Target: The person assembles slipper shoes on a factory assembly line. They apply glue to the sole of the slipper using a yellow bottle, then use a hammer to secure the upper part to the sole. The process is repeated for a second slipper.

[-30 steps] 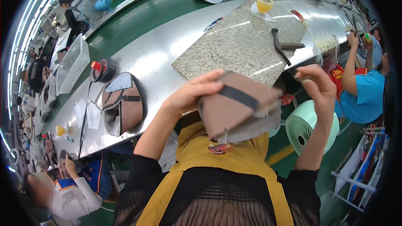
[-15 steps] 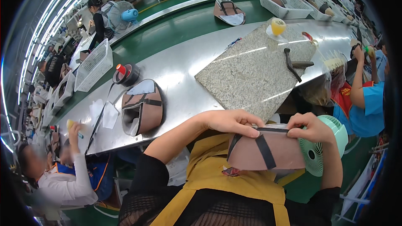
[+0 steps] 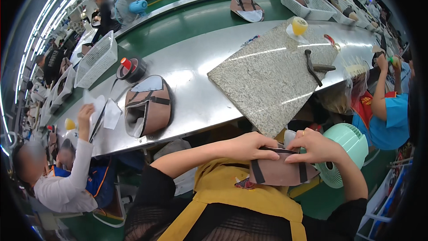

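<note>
A brown shoe upper (image 3: 280,172) with black strips hangs in front of my yellow apron. My left hand (image 3: 255,145) pinches its dark top edge, thumb above the material. Close beside it, my right hand (image 3: 315,145) pinches the same edge with finger and thumb. Parts of the edge are hidden behind my fingers. On the metal table to the left stands a similar brown upper (image 3: 156,112) with a pale patch on top and a dark opening.
A speckled stone slab (image 3: 258,78) lies ahead, bearing a hammer (image 3: 314,68) and a yellow pot (image 3: 299,26). A mint-green fan (image 3: 345,140) is by my right forearm. White papers (image 3: 112,115) and a black round holder (image 3: 131,72) lie left. Co-workers sit on both sides.
Both hands have shifted along the upper's edge and come closer together, and the upper has turned. The co-worker at the left has moved a hand from a yellow pot toward the papers.
</note>
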The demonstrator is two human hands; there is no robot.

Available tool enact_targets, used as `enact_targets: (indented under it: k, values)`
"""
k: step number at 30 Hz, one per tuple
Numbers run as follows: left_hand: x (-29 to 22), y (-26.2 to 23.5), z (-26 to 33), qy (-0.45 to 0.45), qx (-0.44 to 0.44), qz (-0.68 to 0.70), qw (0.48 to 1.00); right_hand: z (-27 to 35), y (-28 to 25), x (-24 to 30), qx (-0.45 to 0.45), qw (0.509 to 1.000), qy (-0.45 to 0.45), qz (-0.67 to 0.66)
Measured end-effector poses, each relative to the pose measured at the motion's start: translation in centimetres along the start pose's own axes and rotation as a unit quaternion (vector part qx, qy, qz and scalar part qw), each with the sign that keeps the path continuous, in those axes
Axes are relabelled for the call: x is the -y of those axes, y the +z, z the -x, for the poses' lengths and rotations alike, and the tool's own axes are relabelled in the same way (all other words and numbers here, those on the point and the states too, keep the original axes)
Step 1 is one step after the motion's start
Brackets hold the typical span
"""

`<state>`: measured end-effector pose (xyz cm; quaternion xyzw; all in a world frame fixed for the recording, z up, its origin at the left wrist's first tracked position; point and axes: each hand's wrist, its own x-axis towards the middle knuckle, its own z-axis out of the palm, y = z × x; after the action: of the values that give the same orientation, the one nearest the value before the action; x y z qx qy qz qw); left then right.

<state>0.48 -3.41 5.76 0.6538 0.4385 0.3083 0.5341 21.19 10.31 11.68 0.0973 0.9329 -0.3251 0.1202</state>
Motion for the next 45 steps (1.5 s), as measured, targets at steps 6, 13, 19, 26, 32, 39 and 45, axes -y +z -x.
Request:
enact_targets:
  k: [6,13,19,26,32,39,45]
  values:
    - [1.3,0.3,1.0,-0.039,0.009,-0.013,0.999,-0.7,-0.3,-1.6,0.131,0.991,0.016,-0.018]
    - [3.6,3.4,1.6,0.108,-0.118,-0.146,0.976,0.4,-0.6,-3.5,0.085,0.994,-0.066,-0.004]
    - [5.6,4.3,1.8,0.124,-0.075,-0.066,0.987,3.7,0.7,-6.6,0.119,0.977,0.06,-0.164]
    - [8.1,3.0,0.1,0.112,-0.162,-0.21,0.958,2.4,3.2,-7.6,-0.036,0.979,0.088,-0.181]
    - [9.1,0.9,2.5,0.114,-0.182,-0.415,0.884,-0.9,5.3,-3.8,-0.151,0.979,-0.035,0.131]
    - [4.5,2.0,0.6,0.066,-0.176,-0.316,0.93,-3.1,6.1,-2.8,-0.176,0.98,-0.071,0.056]
    - [5.2,1.6,-2.5,0.014,-0.192,-0.262,0.946,-2.9,4.7,-5.7,-0.113,0.986,0.056,-0.109]
